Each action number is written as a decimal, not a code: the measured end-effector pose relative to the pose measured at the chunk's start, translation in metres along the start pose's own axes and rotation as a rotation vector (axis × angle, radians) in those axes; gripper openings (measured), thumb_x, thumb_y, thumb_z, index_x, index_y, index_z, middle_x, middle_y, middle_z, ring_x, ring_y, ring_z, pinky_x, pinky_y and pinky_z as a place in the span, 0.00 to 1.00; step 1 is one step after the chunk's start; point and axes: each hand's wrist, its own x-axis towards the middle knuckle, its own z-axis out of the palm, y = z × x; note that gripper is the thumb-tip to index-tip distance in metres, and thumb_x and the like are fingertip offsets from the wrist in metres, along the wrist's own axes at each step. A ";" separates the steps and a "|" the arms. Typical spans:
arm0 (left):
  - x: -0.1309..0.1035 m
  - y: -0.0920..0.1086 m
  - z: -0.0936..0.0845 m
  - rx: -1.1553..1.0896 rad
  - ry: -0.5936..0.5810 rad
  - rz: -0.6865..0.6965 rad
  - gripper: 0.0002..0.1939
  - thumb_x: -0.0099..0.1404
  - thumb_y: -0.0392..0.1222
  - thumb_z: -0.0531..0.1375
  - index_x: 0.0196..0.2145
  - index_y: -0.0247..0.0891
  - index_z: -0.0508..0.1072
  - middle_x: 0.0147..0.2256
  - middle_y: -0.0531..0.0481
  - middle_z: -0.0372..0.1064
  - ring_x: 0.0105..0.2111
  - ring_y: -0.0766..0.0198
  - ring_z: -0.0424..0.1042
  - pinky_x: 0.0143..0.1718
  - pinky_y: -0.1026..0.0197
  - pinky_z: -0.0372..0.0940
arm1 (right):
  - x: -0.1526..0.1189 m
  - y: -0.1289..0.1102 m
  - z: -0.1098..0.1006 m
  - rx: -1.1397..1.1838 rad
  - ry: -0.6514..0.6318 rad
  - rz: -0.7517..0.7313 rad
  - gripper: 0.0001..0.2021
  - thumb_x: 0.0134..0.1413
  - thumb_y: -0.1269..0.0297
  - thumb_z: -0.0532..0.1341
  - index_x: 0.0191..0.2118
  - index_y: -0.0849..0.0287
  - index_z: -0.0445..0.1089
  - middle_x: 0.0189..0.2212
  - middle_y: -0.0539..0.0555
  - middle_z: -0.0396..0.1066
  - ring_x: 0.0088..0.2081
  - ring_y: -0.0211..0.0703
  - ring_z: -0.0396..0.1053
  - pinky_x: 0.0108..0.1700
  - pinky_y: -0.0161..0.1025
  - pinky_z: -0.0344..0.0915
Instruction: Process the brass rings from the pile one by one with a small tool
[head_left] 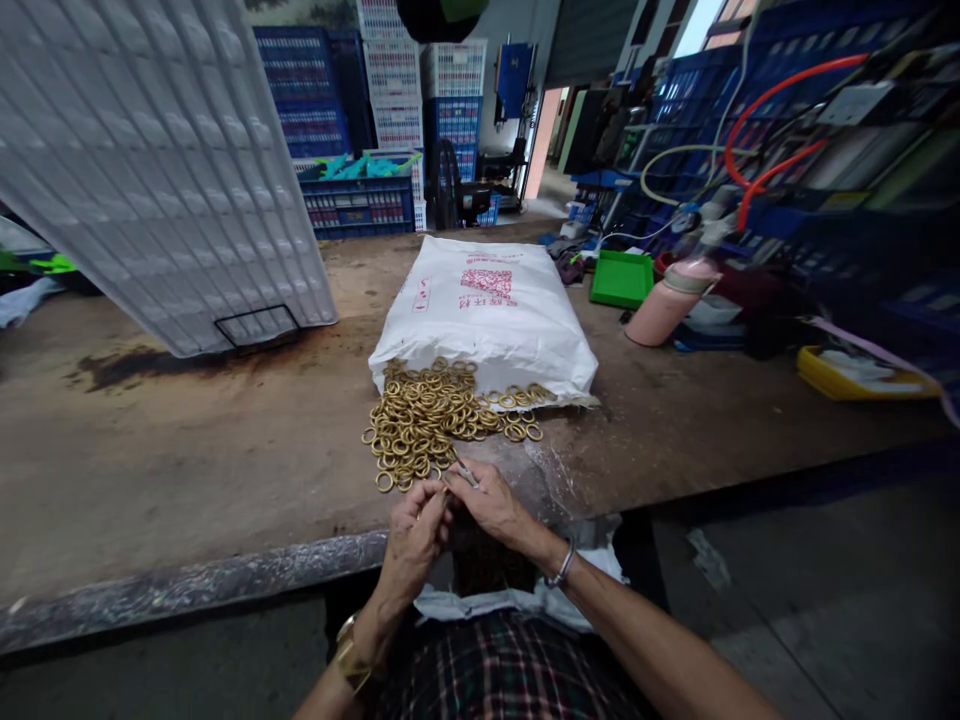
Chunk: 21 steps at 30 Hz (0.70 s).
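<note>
Brass-coloured rings lie in a heap on the table, spilling from the open end of a white woven sack with red print. Just below the heap, at the table's front edge, my left hand is pinched closed; what its fingertips hold is too small to make out. Touching it on the right, my right hand is closed around a thin metal tool that points up toward the rings. Below both hands a white bag hangs open at my lap, its inside dark.
Left on the table stands a tall ribbed translucent panel with a black wire stand. Right are a green tray, a pink bottle and a yellow tray. Stacked crates stand behind.
</note>
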 end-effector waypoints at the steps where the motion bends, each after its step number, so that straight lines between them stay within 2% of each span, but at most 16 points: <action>1: 0.000 0.000 0.000 -0.031 -0.012 -0.016 0.18 0.54 0.55 0.60 0.31 0.36 0.68 0.19 0.59 0.60 0.14 0.75 0.55 0.15 0.71 0.46 | 0.000 0.000 0.000 -0.004 -0.002 -0.002 0.12 0.53 0.60 0.52 0.23 0.60 0.60 0.19 0.45 0.57 0.24 0.33 0.54 0.27 0.31 0.52; 10: -0.003 0.000 -0.001 -0.179 -0.068 -0.040 0.16 0.54 0.53 0.61 0.29 0.37 0.65 0.20 0.59 0.61 0.15 0.77 0.56 0.14 0.73 0.46 | -0.001 0.000 0.001 0.071 -0.049 -0.002 0.14 0.55 0.57 0.52 0.23 0.60 0.62 0.20 0.46 0.61 0.24 0.34 0.57 0.27 0.31 0.54; 14: -0.003 0.002 0.000 -0.205 -0.083 -0.033 0.17 0.53 0.53 0.62 0.28 0.37 0.63 0.20 0.59 0.61 0.15 0.77 0.56 0.14 0.73 0.46 | 0.000 0.000 0.000 0.075 -0.029 0.026 0.12 0.55 0.60 0.51 0.25 0.61 0.64 0.21 0.47 0.62 0.24 0.34 0.58 0.28 0.31 0.55; 18: -0.002 0.001 -0.001 -0.196 -0.054 -0.031 0.18 0.53 0.55 0.62 0.28 0.37 0.63 0.20 0.59 0.61 0.15 0.76 0.56 0.14 0.73 0.47 | -0.003 0.003 -0.003 -0.165 0.021 -0.040 0.10 0.55 0.66 0.50 0.29 0.60 0.66 0.21 0.48 0.64 0.24 0.35 0.59 0.28 0.31 0.53; 21: 0.000 -0.001 -0.002 -0.180 -0.033 -0.022 0.18 0.53 0.55 0.62 0.29 0.37 0.63 0.20 0.59 0.61 0.15 0.76 0.56 0.15 0.73 0.47 | -0.008 0.008 -0.004 -0.419 -0.075 -0.146 0.08 0.51 0.72 0.51 0.29 0.59 0.66 0.22 0.49 0.65 0.24 0.35 0.58 0.28 0.32 0.51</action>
